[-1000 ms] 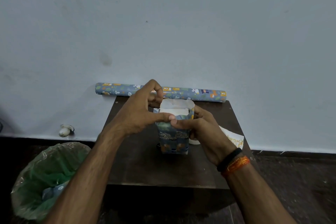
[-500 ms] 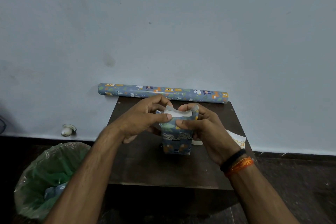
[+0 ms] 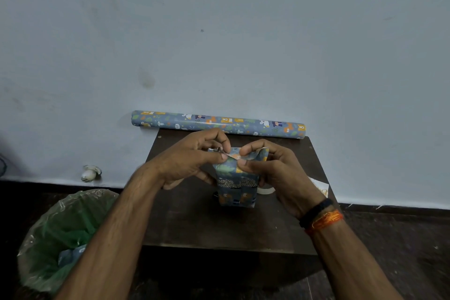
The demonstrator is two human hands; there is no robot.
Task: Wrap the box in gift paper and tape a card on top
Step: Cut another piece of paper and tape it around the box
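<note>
A dark, matte wooden table (image 3: 194, 226) carries the upright box (image 3: 237, 187), sheathed in glossy blue animal-print paper, at its middle. A long paper roll (image 3: 219, 124) lies against the wall. The top flaps — open and white-lined a second ago — are now folded inward, pinched by the left hand (image 3: 192, 156) and right hand (image 3: 275, 168). The card (image 3: 321, 189) (mostly hidden) shows behind the right wrist.

1. No legible text is showing anywhere in the scene.
2. Gold lettering is appearing on the white card (image 3: 321, 189) at the table's (image 3: 194, 224) right edge, too small and hidden to read.
</note>
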